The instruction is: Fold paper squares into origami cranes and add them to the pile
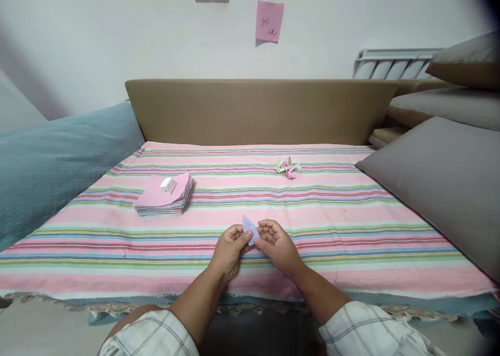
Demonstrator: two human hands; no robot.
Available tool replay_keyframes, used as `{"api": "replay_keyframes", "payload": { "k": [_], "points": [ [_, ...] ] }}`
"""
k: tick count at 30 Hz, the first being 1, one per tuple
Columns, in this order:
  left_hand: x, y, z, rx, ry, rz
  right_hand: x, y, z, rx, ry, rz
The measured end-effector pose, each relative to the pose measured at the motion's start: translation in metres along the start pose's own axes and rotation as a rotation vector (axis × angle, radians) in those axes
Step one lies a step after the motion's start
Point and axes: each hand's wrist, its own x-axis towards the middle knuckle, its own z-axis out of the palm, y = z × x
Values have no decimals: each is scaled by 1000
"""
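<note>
A small folded piece of pale lilac paper (250, 227) is held up between my two hands, above the striped cloth. My left hand (231, 248) pinches its left side, the thumb lying flat on the paper's face. On the right edge, the thumb and fingers of my right hand (279, 246) close on the paper, the other fingers curled behind. The paper has a pointed top and a narrow lower end. Farther back on the cloth lies a small cluster of folded paper cranes (288, 167) in pink and pale green.
A stack of coloured paper sheets (162, 195) sits at the left with a small white block (167, 185) on top. Grey cushions (437, 174) line the right side, a blue-covered armrest (70, 158) the left. Behind stands a brown backrest (258, 111); a pink note (269, 22) is on the wall.
</note>
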Motion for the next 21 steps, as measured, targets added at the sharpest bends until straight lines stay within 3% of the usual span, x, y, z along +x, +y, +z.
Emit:
{"api": "replay_keyframes", "payload": {
  "k": [5, 10, 14, 21],
  "points": [
    [-1, 1, 1, -11, 25, -10, -1, -1, 2, -98, -5, 31],
    [0, 0, -1, -52, 42, -7, -4, -4, -1, -326, 130, -130],
    [1, -2, -2, -65, 92, -10, -6, -9, -2, -521, 151, -307],
    [0, -4, 0, -97, 146, -5, -7, -8, -4, -653, 156, -385]
  ]
}}
